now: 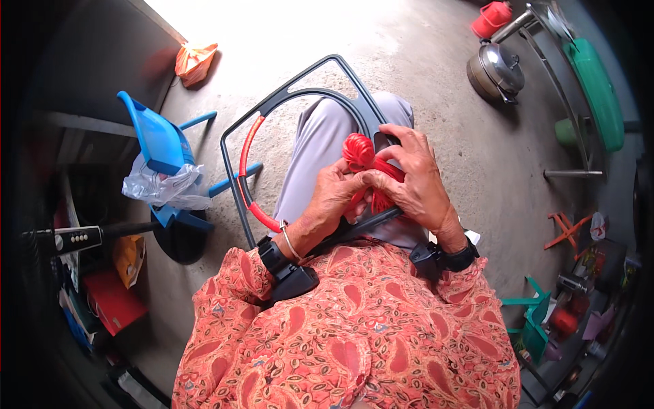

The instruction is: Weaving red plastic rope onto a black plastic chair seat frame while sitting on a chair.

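Observation:
On my lap rests a dark grey frame [235, 160] with a large round opening. Glossy red cord [246, 144] is wound around the left side of its ring in two stretches. A ball of the same red cord [358, 150] sits between my hands, at the frame's right side, with loose strands below it. My left hand [332, 192] has its fingers closed on the cord from the left. From the right, my right hand [414, 178] bends its fingers over the cord and the frame's edge. The thumbs come close together, and some fingertips are hidden under the cord.
A blue plastic chair [157, 136] with a clear plastic bag on it stands at left. Beyond it an orange bag [195, 63] lies by the wall. At far right are a metal pot [495, 70] and a metal rack [555, 82]; a green stool [536, 319] is nearer.

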`<state>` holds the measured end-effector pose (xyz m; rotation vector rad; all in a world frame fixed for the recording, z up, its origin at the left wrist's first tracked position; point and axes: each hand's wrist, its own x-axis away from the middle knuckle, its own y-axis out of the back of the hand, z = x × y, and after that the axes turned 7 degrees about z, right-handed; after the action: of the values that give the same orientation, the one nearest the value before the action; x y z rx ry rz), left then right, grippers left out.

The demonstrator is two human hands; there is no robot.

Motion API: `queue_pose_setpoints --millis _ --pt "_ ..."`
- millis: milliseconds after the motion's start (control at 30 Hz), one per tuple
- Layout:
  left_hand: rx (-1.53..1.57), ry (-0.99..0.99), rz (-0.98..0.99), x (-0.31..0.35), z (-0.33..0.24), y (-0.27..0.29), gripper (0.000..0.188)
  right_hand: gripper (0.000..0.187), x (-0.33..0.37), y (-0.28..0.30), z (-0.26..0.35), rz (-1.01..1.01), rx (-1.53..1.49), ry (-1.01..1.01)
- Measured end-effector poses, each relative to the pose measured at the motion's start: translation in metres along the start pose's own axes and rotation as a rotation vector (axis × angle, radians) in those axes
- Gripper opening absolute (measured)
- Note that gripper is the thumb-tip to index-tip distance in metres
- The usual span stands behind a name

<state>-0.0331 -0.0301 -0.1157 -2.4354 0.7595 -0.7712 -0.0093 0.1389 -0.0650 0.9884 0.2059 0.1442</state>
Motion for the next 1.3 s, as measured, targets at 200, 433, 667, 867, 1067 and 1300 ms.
queue_pose_setpoints --millis 200,433,667,867,1067,1300 --pt "-0.03 0.018 0.087 -0.001 -0.007 0.004 0.019 0.019 -0.003 -0.001 0.003 -0.199 -0.137 -0.044" --pt "0.007 0.096 0.101 0.011 -0.005 0.004 0.023 0.026 -0.007 0.033 0.029 -0.159 -1.307 -0.182" --pt "-0.032 0.123 0.093 0.016 -0.006 -0.004 0.02 0.026 -0.002 0.085 0.035 0.096 -1.575 -0.194" --pt "0.009 0.149 0.05 0.016 -0.01 0.002 0.018 0.035 0.007 0.146 0.028 0.159 -1.454 -0.218" --pt "0.015 0.193 0.072 0.019 -0.014 -0.008 0.017 0.043 0.032 0.162 0.008 -0.12 -1.499 -0.15" --pt "-0.18 0.218 0.053 0.011 0.0 -0.001 0.022 0.037 0.008 0.151 0.055 -0.03 -1.564 -0.089"
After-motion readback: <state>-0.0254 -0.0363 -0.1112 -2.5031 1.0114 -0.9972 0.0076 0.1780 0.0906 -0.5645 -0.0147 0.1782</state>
